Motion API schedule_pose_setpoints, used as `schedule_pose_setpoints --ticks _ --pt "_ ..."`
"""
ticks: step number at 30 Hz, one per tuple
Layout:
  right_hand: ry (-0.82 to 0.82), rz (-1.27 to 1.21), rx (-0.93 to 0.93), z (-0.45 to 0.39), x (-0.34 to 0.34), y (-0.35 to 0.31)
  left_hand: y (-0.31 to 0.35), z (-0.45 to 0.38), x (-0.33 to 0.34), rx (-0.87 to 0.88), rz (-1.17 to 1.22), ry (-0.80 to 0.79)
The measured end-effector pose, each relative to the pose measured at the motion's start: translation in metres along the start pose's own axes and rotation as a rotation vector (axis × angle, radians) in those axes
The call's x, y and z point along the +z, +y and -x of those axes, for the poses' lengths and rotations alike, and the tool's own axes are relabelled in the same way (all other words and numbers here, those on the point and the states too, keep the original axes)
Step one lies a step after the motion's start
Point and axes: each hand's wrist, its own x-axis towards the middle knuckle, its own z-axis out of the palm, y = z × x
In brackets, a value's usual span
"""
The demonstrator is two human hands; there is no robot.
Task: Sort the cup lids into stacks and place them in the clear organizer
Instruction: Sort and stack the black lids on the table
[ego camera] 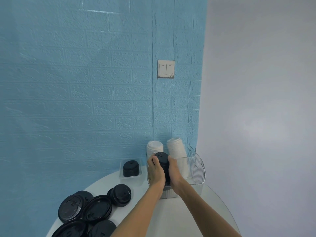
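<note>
1. A blue brick-patterned wall [77, 91] is seen behind everything, met on the right by a plain pale wall [265, 100].
2. A round white surface [171, 212] is set against the blue wall at the bottom of the view.
3. A clear organizer [198, 170] is placed at the back right of the surface, its ribbed walls rising above its base.
4. Two stacks of white lids are held inside the organizer at its far side: the left white stack [154, 148] stands upright and the right white stack [177, 151] is tilted to the right.
5. A stack of black lids [163, 162] is gripped from both sides and held upright in the front part of the organizer, just before the white stacks.
6. The left hand [154, 171] is wrapped round the left side of that black stack, its grip clenched on it; the right hand [174, 171] grasps the right side likewise.
7. Loose black lids [95, 208] of differing widths are heaped at the front left of the surface, some overlapping.
8. A small clear tray [121, 168] is placed left of the organizer, with a short black stack [131, 169] inside.
9. A white light switch [165, 68] is mounted on the blue wall.
</note>
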Motion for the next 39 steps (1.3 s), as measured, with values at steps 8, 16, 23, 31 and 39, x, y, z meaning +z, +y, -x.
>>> schedule_pose_setpoints --ticks 8,16,23,31,39 --pt "0.013 0.012 -0.026 0.011 0.0 -0.001 0.0 0.003 0.006 -0.016 -0.08 0.079" --pt "-0.007 0.025 -0.064 0.01 0.002 0.004 -0.001 0.009 0.01 0.002 -0.103 0.205" --pt "0.003 -0.019 -0.082 0.006 0.001 0.009 0.002 0.01 0.007 0.071 -0.208 0.202" --pt "0.002 -0.12 -0.048 0.008 -0.001 0.005 0.004 0.016 0.008 0.088 -0.286 0.105" --pt "-0.002 -0.048 -0.053 0.0 0.0 0.011 0.02 0.023 0.008 0.085 -0.301 0.136"
